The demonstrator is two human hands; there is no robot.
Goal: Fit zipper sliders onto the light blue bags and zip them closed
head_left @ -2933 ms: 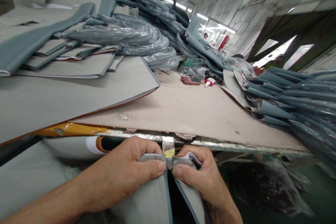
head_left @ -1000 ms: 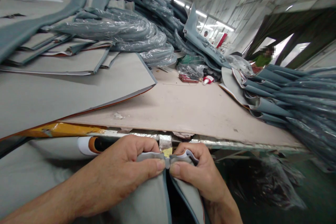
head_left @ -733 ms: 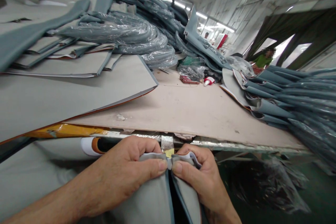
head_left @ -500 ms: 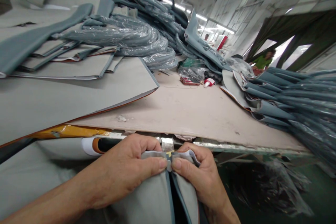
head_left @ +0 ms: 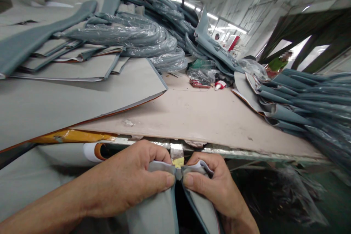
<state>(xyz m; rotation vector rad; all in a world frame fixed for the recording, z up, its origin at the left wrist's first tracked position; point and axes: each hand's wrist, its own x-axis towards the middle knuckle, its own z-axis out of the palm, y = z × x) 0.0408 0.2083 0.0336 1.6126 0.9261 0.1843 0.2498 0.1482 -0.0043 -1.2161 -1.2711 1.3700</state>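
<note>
Little has changed since the earlier pictures: both hands remain pinched on the same grey fabric pieces just below the near edge of the bench, shifted only slightly as the view tilts, and the person in green at the far right doorway has moved a bit to the right.

The left hand is closed, thumb on top and fingers curled under, gripping the upper edge of the left grey fabric panel. The right hand is closed the same way on the upper edge of the right grey fabric panel, whose white backing shows where the edge folds over its fingers. The two thumb tips nearly meet, and the two panel edges are pressed together between them, with darker blue-grey piping running down each inner edge. Both panels hang down from the hands in front of the bench. Right behind the meeting point, a strip of silver and yellow tape sits on the bench edge.

On the bench, a large grey sheet with an orange underside lies at the left, overhanging the edge. Behind it are stacked grey panels and coils of blue-grey piping wrapped in clear plastic. More blue-grey trimmed pieces are piled at the right. Far back on the bench lie a small red object and a white and red bottle.
</note>
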